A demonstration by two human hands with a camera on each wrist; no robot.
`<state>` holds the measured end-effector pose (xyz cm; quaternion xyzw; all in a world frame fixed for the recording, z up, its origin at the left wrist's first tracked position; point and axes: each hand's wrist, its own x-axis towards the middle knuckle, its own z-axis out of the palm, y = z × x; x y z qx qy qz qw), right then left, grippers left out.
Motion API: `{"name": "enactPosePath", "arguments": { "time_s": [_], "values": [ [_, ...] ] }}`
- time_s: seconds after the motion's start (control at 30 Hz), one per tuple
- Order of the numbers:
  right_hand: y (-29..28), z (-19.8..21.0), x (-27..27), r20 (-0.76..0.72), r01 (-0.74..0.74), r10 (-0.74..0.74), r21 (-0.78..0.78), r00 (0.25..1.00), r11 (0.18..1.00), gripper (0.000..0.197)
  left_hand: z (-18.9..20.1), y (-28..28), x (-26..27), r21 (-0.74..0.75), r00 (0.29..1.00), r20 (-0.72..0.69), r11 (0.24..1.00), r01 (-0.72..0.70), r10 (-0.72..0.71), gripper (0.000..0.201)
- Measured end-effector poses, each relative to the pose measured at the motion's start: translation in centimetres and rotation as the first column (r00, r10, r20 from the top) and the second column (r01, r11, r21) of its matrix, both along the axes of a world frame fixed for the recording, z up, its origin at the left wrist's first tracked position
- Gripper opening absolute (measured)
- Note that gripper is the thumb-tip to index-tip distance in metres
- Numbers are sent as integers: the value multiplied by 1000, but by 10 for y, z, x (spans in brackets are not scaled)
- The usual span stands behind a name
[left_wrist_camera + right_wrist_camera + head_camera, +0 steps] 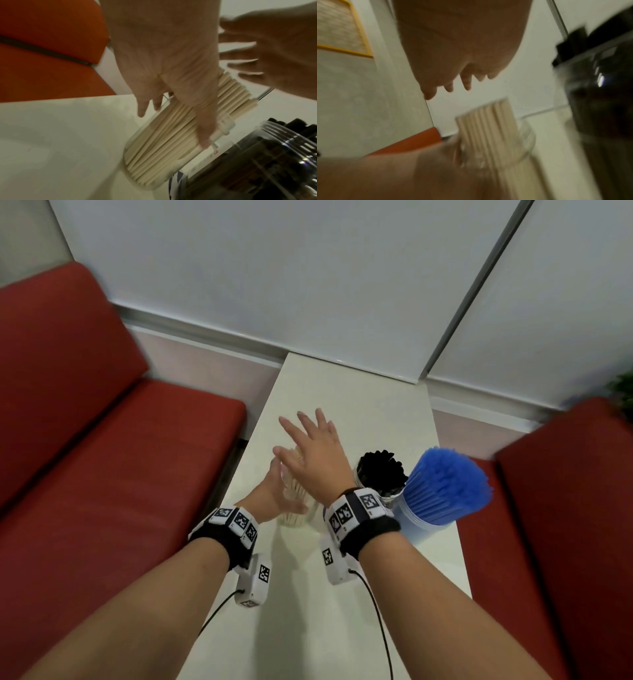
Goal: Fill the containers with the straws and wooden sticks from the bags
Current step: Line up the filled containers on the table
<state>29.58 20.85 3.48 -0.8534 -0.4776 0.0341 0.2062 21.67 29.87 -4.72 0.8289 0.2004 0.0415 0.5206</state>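
Note:
A clear jar packed with wooden sticks (295, 517) (154, 155) (488, 128) stands on the white table (346, 395). My left hand (287, 487) (171, 125) grips its side, thumb along the front and fingers round the far side. My right hand (301, 436) (453, 86) hovers just above the stick tops, palm down and fingers spread, holding nothing. To the right stand a clear jar of black straws (378, 474) (257, 155) (599, 94) and a container of blue straws (445, 487).
Red cushioned benches flank the narrow table on the left (102, 457) and right (565, 508). A white wall closes off the table's far end. The three containers stand close together in a row.

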Motion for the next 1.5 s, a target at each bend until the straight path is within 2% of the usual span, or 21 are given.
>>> {"name": "enactPosePath", "arguments": {
  "time_s": [0.03, 0.07, 0.1, 0.17, 0.2, 0.23, 0.3, 0.33, 0.37, 0.47, 0.57, 0.7, 0.83, 1.03, 1.07, 1.13, 1.2, 1.27, 1.33, 1.43, 1.5],
  "values": [
    [-12, 9, 8, 53, 67, -73, 110, 996, 992, 55, 5, 4, -4, 9, 980, -201, 1000, -8, 10, 128],
    [-27, 18, 16, 101, 156, -175, 171, 979, 973, 53, 9, 7, -9, 129, 904, -426, 991, 38, 21, 124],
    [-41, 23, 25, 121, 259, -280, 162, 952, 952, 52, 18, 6, -15, 231, 774, -632, 961, 150, 31, 106],
    [-63, 24, 37, 99, 426, -421, -34, 902, 904, 59, 33, -1, -22, 252, 575, -817, 878, 407, -32, 59],
    [-70, 20, 40, 91, 462, -453, -143, 887, 875, 65, 37, -7, -21, 198, 573, -812, 874, 444, -107, 45],
    [-75, 14, 40, 80, 474, -469, -225, 880, 851, 71, 41, -18, -17, 107, 629, -750, 901, 420, -204, 37],
    [-79, -2, 36, 67, 479, -478, -257, 876, 840, 74, 44, -43, -2, -47, 856, -436, 956, 288, -279, 17],
    [-81, -9, 34, 76, 484, -479, -216, 874, 848, 69, 45, -58, 7, 9, 951, -241, 979, 201, -193, 10],
    [-83, -15, 32, 100, 487, -477, -158, 873, 859, 62, 46, -73, 16, 108, 993, -82, 990, 90, -81, 11],
    [-89, -24, 33, 137, 463, -463, 33, 876, 886, 38, 32, -102, 34, 220, 996, 90, 975, -27, 8, 46],
    [-93, -28, 37, 87, 352, -359, 82, 929, 932, 29, 14, -116, 44, 23, 979, 184, 996, -88, 82, 82],
    [-102, -23, 44, 20, 165, -168, 106, 986, 981, 18, 1, -127, 52, -147, 936, 258, 967, -208, 241, 86],
    [-105, 12, 60, 47, -6, -5, 244, 999, 970, 8, -4, -120, 57, -139, 933, 265, 967, -214, 245, 99],
    [-98, 56, 70, 33, 55, -88, 562, 996, 826, 25, -8, -118, 60, -175, 952, 226, 970, -170, 207, 98],
    [-97, 50, 65, 42, 71, -107, 505, 993, 860, 30, -9, -118, 60, -170, 952, 221, 970, -174, 209, 99],
    [-96, 26, 52, 89, 152, -169, 174, 982, 973, 43, -7, -118, 58, -121, 958, 206, 977, -178, 200, 100],
    [-100, -5, 42, 147, 210, -186, -174, 971, 962, 53, -8, -117, 57, -66, 961, 219, 986, -155, 166, 85],
    [-102, -22, 41, 200, 214, -170, -224, 965, 951, 54, -7, -117, 56, -19, 962, 224, 988, -154, 154, 78],
    [-100, -25, 44, 211, 182, -137, -207, 968, 961, 53, -7, -115, 58, -28, 966, 213, 989, -146, 149, 86],
    [-105, -16, 53, 138, 90, -55, -260, 989, 961, 54, 1, -118, 55, -41, 970, 211, 992, -116, 122, 86],
    [-108, -1, 55, 58, 20, -3, -296, 998, 955, 59, 15, -123, 51, -113, 978, 158, 987, -118, 136, 73]
  ]
}}
